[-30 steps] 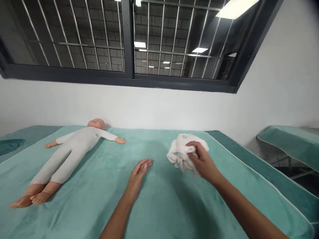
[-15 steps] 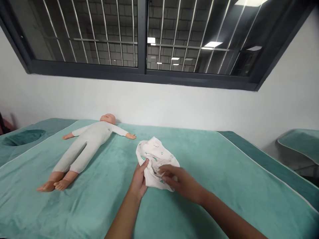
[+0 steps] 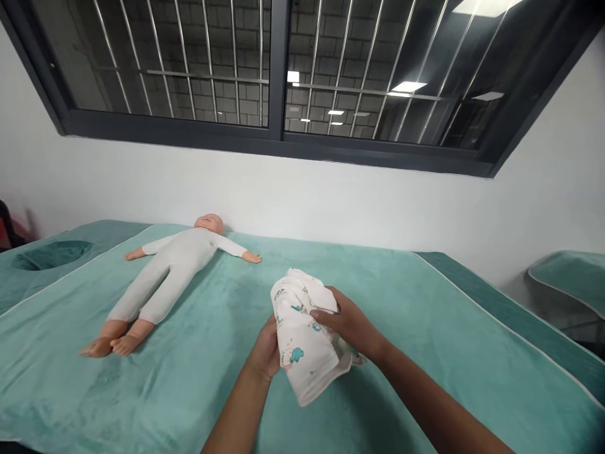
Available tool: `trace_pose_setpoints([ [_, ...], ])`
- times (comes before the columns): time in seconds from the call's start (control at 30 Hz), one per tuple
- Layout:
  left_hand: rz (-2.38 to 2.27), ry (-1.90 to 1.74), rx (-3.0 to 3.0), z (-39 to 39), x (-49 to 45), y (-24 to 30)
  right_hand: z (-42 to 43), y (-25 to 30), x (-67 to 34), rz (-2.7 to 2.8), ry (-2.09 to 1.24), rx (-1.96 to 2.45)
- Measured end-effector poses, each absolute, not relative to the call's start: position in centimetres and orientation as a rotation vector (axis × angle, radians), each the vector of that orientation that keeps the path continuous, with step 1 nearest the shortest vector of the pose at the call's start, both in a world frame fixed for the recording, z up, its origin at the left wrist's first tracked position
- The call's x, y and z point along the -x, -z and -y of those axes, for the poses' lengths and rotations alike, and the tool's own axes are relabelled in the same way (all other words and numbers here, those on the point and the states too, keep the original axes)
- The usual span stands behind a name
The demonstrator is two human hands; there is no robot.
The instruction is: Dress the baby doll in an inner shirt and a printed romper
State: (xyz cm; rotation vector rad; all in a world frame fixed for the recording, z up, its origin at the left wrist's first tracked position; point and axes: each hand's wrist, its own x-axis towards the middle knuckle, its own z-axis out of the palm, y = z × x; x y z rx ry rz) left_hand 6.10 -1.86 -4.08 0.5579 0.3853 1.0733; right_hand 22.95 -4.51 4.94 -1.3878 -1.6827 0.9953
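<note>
I hold a crumpled white baby garment [image 3: 305,343] with small teal prints just above the teal blanket [image 3: 416,328]. My left hand [image 3: 265,352] grips its left side from behind, partly hidden by the cloth. My right hand [image 3: 347,325] is closed on its upper right edge. A baby doll [image 3: 167,268] in a pale bodysuit lies on its back to the left, head towards the wall, arms spread, well apart from both hands.
The teal blanket covers a wide bed against a white wall under a barred window [image 3: 278,75]. A darker teal bed [image 3: 47,255] with a face hole stands at the left. Another padded bed [image 3: 571,277] is at the far right.
My right hand carried the garment from the right to the middle, my left hand took hold of it, and both have lifted it off the blanket. The view shifted slightly.
</note>
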Motion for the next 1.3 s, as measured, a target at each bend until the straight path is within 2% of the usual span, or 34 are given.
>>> trace_pose_setpoints([
  [0.2,-0.408,-1.101,-0.475,1.9,-6.0,3.4,3.8,-6.7,-25.7,1.613,-0.504,1.618],
  [0.37,-0.354,-1.148,-0.498,1.6,-5.9,3.6,4.1,-8.6,-30.0,1.69,0.126,1.697],
  [0.43,-0.321,-1.121,-0.531,1.5,-5.9,3.8,4.4,-8.7,-31.1,1.746,0.242,1.773],
  [0.53,-0.354,-1.128,-0.497,1.5,-5.8,3.9,4.9,-7.9,-32.1,1.846,0.103,1.819],
  [0.77,-0.415,-1.129,-0.379,1.3,-5.7,3.7,5.2,-5.7,-33.4,1.815,-0.776,1.696],
  [0.83,-0.427,-1.106,-0.346,1.3,-5.6,3.5,4.9,-5.1,-33.2,1.72,-0.882,1.721],
  [0.97,-0.446,-1.066,-0.295,1.6,-5.2,3.1,4.6,-3.2,-31.3,1.722,-0.689,1.831],
  [1.1,-0.423,-1.055,-0.315,1.8,-4.7,2.9,5.1,-1.8,-29.4,1.973,-0.73,1.617],
  [1.3,-0.406,-1.086,-0.305,1.8,-5.1,3.0,4.1,-2.7,-34.8,1.832,-0.217,1.805],
])
